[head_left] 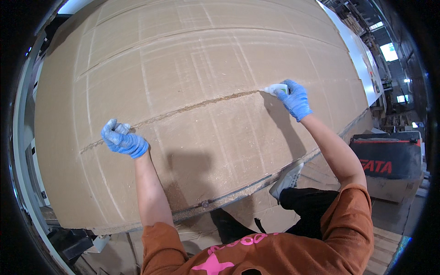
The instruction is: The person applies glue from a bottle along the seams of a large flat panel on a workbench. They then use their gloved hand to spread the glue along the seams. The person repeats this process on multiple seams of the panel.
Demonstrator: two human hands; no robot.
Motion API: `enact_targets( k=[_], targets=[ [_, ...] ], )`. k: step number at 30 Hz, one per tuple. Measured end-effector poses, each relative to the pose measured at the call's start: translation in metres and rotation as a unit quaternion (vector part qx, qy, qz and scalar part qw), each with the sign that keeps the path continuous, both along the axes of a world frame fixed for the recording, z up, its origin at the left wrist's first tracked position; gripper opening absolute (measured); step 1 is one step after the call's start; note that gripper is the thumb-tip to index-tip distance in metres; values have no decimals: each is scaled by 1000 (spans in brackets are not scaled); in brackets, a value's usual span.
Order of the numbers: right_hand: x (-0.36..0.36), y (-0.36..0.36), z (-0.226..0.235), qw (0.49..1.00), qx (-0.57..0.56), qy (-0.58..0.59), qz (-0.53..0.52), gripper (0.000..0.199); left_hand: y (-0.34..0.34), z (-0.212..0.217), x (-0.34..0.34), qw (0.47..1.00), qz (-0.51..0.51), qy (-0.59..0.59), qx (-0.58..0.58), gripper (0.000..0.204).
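A wide brown board (114, 91) lies before me, with a long groove (192, 107) across it that holds crumbly sawdust. In a blue glove, my right hand (297, 101) closes round a small white squeeze bottle (274, 89). The bottle is tilted to the left, and its narrow nozzle is at the groove's right end. My left hand (123, 138), gloved in blue with whitish dust on the fingers, is curled over the groove's left part. Something pale shows by its fingertips, too small to make out.
The board's front edge (238, 190) runs close before my legs. A dark box with red lettering (387, 158) stands at the right, on top of a carton (389, 189). A pale metal frame (23, 151) runs along the left side. Loose sawdust dots the board.
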State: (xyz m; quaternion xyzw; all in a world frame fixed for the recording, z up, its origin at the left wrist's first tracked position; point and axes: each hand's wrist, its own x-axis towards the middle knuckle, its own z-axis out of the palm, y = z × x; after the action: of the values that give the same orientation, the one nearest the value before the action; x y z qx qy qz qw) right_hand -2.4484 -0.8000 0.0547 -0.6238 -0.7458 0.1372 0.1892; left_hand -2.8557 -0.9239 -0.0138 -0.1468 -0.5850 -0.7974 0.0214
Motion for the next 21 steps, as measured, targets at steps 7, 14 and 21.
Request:
enact_targets(
  k=[7,14,21],
  targets=[
    [7,5,-11,999,28,-25,6,28,1,1,1,1000,-4,2,14,30],
    [9,2,-7,999,35,-24,2,27,0,-3,-1,1000,0,17,21,30],
    [18,5,-6,998,51,-31,-29,28,1,-5,-2,999,-7,36,24,32]
  ],
)
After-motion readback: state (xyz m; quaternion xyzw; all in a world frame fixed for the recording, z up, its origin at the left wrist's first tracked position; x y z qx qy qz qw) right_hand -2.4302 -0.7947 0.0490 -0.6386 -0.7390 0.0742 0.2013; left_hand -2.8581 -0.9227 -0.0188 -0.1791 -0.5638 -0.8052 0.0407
